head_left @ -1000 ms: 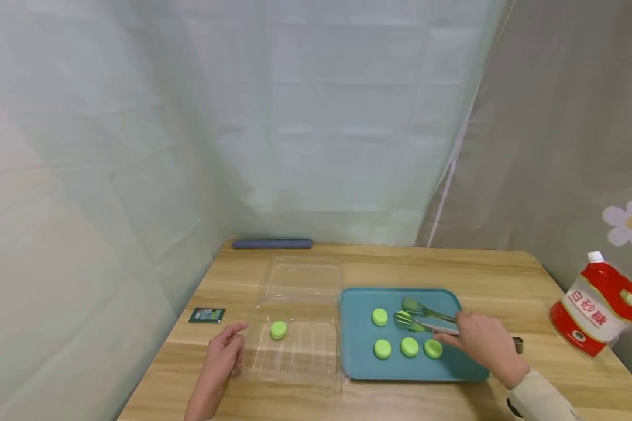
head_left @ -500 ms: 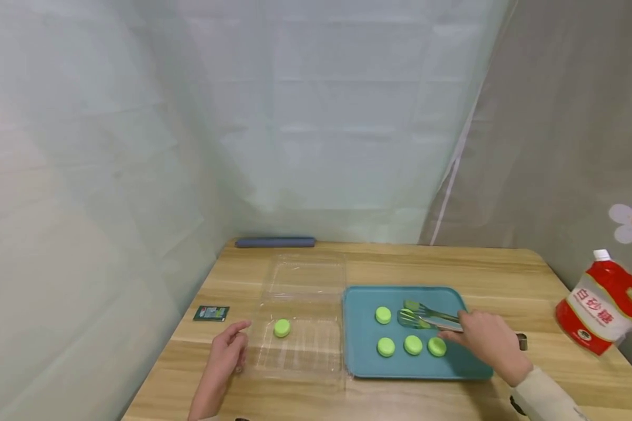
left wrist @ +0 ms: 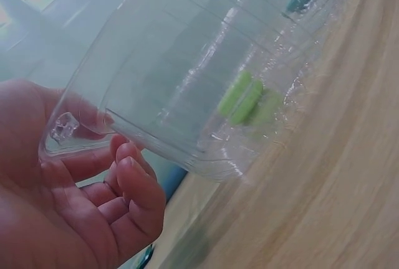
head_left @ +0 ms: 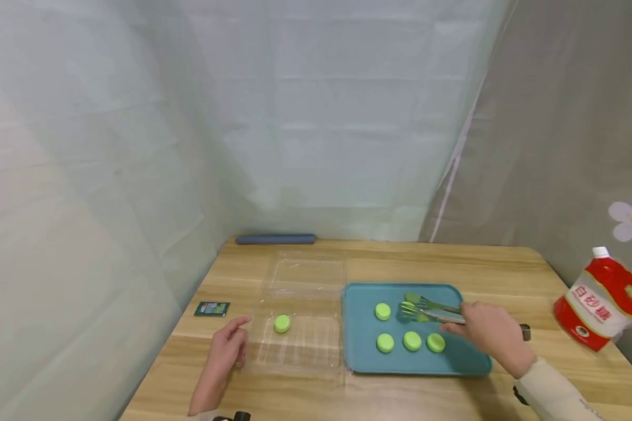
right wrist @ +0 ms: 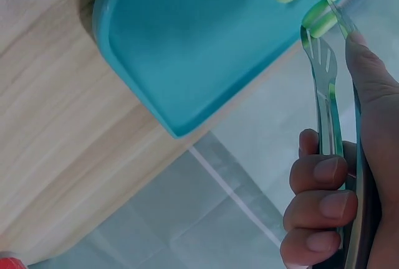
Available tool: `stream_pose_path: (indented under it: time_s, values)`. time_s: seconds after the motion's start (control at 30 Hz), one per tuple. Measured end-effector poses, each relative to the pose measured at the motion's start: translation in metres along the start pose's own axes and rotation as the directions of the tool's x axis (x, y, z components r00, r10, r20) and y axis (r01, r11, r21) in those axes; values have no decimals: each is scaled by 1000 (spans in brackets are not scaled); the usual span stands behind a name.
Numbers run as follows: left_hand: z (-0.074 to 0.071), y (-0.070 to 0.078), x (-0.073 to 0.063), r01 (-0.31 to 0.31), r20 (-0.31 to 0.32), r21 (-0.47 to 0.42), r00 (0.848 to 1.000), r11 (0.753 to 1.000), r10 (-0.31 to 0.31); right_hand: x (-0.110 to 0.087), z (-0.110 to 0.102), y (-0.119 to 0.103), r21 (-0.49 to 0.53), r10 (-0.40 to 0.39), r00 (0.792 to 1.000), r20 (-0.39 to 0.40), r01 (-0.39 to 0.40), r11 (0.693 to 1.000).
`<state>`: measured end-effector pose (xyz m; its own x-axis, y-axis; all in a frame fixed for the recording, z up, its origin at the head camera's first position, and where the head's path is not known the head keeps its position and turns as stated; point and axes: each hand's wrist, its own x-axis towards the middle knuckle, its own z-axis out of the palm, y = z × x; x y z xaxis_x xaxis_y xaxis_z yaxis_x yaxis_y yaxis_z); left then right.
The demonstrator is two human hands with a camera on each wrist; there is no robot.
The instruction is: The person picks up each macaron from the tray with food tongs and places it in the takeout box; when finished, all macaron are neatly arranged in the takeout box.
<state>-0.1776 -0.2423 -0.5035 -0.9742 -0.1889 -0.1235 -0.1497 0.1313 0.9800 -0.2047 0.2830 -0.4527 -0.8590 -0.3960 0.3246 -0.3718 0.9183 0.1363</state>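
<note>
My right hand [head_left: 492,330] grips a pair of metal tongs [head_left: 442,316] over the blue tray [head_left: 458,356]. The slotted tong ends stand on either side of a green macaron [right wrist: 320,18], which the head view shows partly covered. Several other green macarons [head_left: 412,341] lie on the tray. At the left, my left hand [head_left: 225,348] holds the edge of a clear plastic clamshell box [head_left: 305,358], thumb and fingers on either side of its rim in the left wrist view. The box lies with its lid folded back, one green macaron [head_left: 281,323] inside.
A small dark green packet [head_left: 212,309] lies left of the box. A blue rod-like roll [head_left: 276,239] rests along the back edge of the wooden table [head_left: 400,403]. A red and white bag [head_left: 592,304] with a white cap stands at the right, and curtains hang behind.
The gap between the tong ends has narrowed around the macaron at the tray's back. My left hand stays at the box's edge. The head view has shifted slightly.
</note>
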Motion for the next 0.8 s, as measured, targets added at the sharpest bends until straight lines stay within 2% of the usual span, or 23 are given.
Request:
stream_pose_path:
  time_s: [0.17, 0.43, 0.8]
  values:
    - [1, 0, 2, -34, 10, -4, 999, 999, 34, 2, -12, 2, 8, 22, 999, 31, -22, 1000]
    - [2, 3, 3, -33, 10, -9, 999, 999, 33, 10, -23, 0, 13, 9, 1000, -4, -9, 1000]
    - [0, 0, -3, -9, -7, -12, 1000, 1000, 9, 27, -31, -10, 26, -38, 995, -88, 41, 999]
